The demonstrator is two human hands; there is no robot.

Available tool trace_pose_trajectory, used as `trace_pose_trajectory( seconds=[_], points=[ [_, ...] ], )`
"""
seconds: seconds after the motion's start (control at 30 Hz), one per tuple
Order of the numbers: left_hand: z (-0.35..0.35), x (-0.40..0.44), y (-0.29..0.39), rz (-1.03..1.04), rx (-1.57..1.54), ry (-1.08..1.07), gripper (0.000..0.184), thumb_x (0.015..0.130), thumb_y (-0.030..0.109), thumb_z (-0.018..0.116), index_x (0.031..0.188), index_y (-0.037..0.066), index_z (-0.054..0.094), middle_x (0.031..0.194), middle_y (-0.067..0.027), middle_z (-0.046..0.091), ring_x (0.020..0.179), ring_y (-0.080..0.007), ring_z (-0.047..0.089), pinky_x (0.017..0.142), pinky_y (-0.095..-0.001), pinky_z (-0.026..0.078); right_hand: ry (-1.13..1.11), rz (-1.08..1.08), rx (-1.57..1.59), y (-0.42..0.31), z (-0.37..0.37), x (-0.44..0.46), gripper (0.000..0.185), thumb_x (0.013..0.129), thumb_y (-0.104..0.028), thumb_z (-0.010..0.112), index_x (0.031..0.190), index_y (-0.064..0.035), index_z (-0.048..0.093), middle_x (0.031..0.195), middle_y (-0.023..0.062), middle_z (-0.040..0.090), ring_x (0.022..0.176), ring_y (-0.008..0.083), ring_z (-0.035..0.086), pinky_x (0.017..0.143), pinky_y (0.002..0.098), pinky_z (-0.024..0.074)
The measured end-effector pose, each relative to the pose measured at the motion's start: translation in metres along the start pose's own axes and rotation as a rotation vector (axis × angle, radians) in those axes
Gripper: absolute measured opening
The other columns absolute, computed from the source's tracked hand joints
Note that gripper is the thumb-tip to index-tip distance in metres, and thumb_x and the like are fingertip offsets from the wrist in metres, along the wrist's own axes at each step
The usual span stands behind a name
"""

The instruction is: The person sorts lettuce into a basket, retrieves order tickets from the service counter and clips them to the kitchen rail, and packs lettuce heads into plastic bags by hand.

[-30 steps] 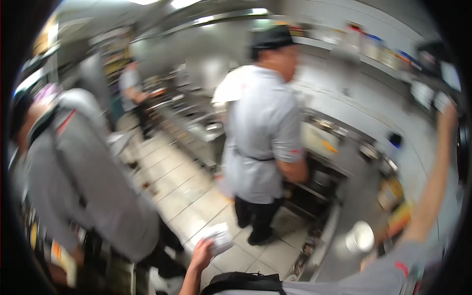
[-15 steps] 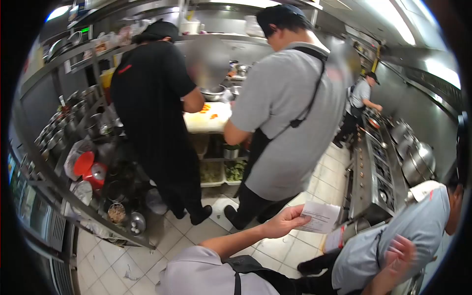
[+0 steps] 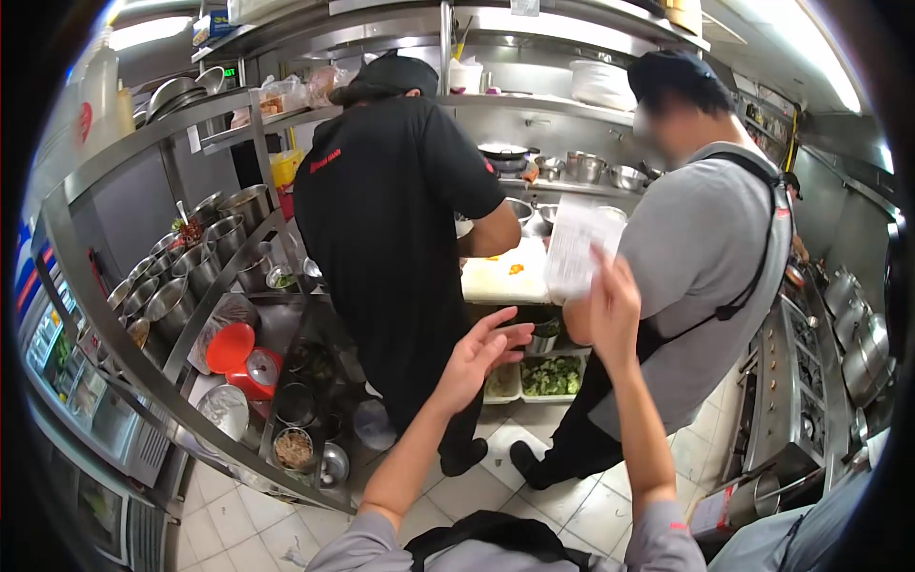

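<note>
A printed paper slip (image 3: 578,250), like an order ticket, is raised in front of me. My right hand (image 3: 616,310) pinches it by its right side, the fingertips somewhat blurred. The print is too small to read. Lower and to the left, my left hand (image 3: 479,357) holds nothing, its fingers stretched out and apart. Beyond the slip lies a white cutting board (image 3: 498,278) with small orange pieces of food on it.
A person in black (image 3: 391,210) and a person in grey (image 3: 715,229) stand at the counter. Metal pots (image 3: 172,303) fill the left rack. A stove (image 3: 796,372) runs along the right. A tray of chopped greens (image 3: 551,376) sits below the counter.
The slip has passed from my left hand to my right and been raised towards the counter. My left hand now is free with spread fingers. My view has turned to the right.
</note>
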State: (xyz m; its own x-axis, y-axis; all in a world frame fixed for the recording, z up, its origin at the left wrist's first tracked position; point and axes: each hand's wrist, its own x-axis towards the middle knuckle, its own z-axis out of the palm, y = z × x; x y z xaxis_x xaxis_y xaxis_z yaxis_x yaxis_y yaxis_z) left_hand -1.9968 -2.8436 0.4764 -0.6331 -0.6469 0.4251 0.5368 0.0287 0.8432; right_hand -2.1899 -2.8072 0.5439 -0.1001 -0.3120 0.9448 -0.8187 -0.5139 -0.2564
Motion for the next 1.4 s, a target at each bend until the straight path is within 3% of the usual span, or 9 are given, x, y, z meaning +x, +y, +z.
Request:
trace_pose_trajectory(
  seconds=[0.33, 0.43, 0.6, 1.0, 1.1, 1.2, 1.23, 1.33, 1.4],
  points=[
    [-0.057, 0.087, 0.023, -0.124, 0.217, -0.316, 0.029, 0.091, 0.019, 0.040, 0.112, 0.000, 0.048, 0.101, -0.0127, 0.059, 0.096, -0.0181, 0.056, 0.082, -0.0295, 0.043, 0.310, 0.253, 0.118, 0.135, 0.146, 0.139, 0.034, 0.072, 0.005, 0.043, 0.101, -0.0020, 0.058, 0.092, 0.0175, 0.059, 0.075, 0.0251, 0.058, 0.069, 0.0308, 0.0433],
    [-0.063, 0.130, 0.024, -0.108, 0.203, -0.368, 0.030, 0.090, 0.021, 0.042, 0.113, 0.002, 0.048, 0.102, -0.0114, 0.059, 0.097, -0.0174, 0.056, 0.081, -0.0292, 0.043, 0.285, 0.223, 0.023, 0.167, 0.182, 0.171, 0.035, 0.074, 0.001, 0.045, 0.105, -0.0067, 0.058, 0.068, 0.0099, 0.055, 0.058, 0.0151, 0.053, 0.055, 0.0271, 0.0410],
    [-0.061, 0.151, 0.027, -0.164, 0.108, -0.480, 0.043, 0.090, 0.026, 0.042, 0.126, 0.005, 0.030, 0.114, -0.0157, 0.050, 0.104, -0.0229, 0.051, 0.085, -0.0328, 0.041, 0.272, 0.132, 0.077, 0.202, 0.220, 0.242, 0.034, 0.077, -0.004, 0.048, 0.108, -0.0131, 0.057, 0.056, 0.0071, 0.056, 0.051, 0.0118, 0.056, 0.053, 0.0273, 0.0438],
    [-0.061, 0.179, 0.023, -0.082, 0.018, -0.035, 0.027, 0.093, 0.018, 0.033, 0.116, 0.006, 0.027, 0.120, -0.0188, 0.044, 0.113, -0.0194, 0.042, 0.095, -0.0316, 0.030, 0.347, -0.038, 0.197, 0.260, 0.293, 0.425, 0.034, 0.074, -0.005, 0.049, 0.103, -0.0151, 0.060, 0.071, 0.0140, 0.059, 0.060, 0.0198, 0.057, 0.062, 0.0304, 0.0451],
    [-0.063, 0.186, 0.032, -0.092, 0.038, 0.019, 0.029, 0.092, 0.022, 0.034, 0.115, 0.005, 0.029, 0.122, -0.0233, 0.039, 0.117, -0.0281, 0.038, 0.097, -0.0370, 0.030, 0.364, -0.022, 0.229, 0.271, 0.307, 0.453, 0.033, 0.074, -0.007, 0.049, 0.103, -0.0189, 0.061, 0.079, 0.0157, 0.061, 0.061, 0.0226, 0.058, 0.066, 0.0325, 0.0462],
    [-0.064, 0.193, 0.031, 0.017, -0.123, 0.152, 0.032, 0.087, 0.017, 0.048, 0.112, 0.004, 0.033, 0.113, -0.0203, 0.046, 0.107, -0.0236, 0.047, 0.092, -0.0352, 0.037, 0.410, -0.063, 0.192, 0.288, 0.325, 0.483, 0.032, 0.075, -0.008, 0.049, 0.103, -0.0187, 0.061, 0.080, 0.0153, 0.061, 0.064, 0.0228, 0.060, 0.068, 0.0324, 0.0464],
    [-0.065, 0.193, 0.034, -0.002, -0.015, 0.148, 0.029, 0.089, 0.022, 0.043, 0.110, 0.007, 0.029, 0.115, -0.0263, 0.043, 0.112, -0.0280, 0.043, 0.095, -0.0363, 0.033, 0.368, -0.023, 0.255, 0.293, 0.331, 0.496, 0.033, 0.075, -0.010, 0.049, 0.104, -0.0187, 0.060, 0.086, 0.0161, 0.061, 0.071, 0.0233, 0.061, 0.070, 0.0322, 0.0465],
    [-0.072, 0.200, 0.039, -0.028, 0.039, 0.135, 0.028, 0.090, 0.021, 0.040, 0.111, 0.006, 0.030, 0.115, -0.0253, 0.042, 0.112, -0.0277, 0.042, 0.095, -0.0363, 0.033, 0.212, 0.086, 0.322, 0.287, 0.330, 0.510, 0.037, 0.072, -0.009, 0.047, 0.107, -0.0162, 0.059, 0.094, 0.0181, 0.060, 0.082, 0.0260, 0.060, 0.073, 0.0326, 0.0461],
    [-0.073, 0.212, 0.043, 0.018, 0.010, 0.137, 0.027, 0.090, 0.019, 0.038, 0.111, 0.005, 0.030, 0.115, -0.0253, 0.042, 0.113, -0.0278, 0.042, 0.096, -0.0355, 0.032, 0.334, 0.062, 0.370, 0.293, 0.353, 0.528, 0.038, 0.074, -0.001, 0.043, 0.108, -0.0086, 0.056, 0.085, 0.0224, 0.060, 0.078, 0.0289, 0.059, 0.070, 0.0334, 0.0447]
  ],
)
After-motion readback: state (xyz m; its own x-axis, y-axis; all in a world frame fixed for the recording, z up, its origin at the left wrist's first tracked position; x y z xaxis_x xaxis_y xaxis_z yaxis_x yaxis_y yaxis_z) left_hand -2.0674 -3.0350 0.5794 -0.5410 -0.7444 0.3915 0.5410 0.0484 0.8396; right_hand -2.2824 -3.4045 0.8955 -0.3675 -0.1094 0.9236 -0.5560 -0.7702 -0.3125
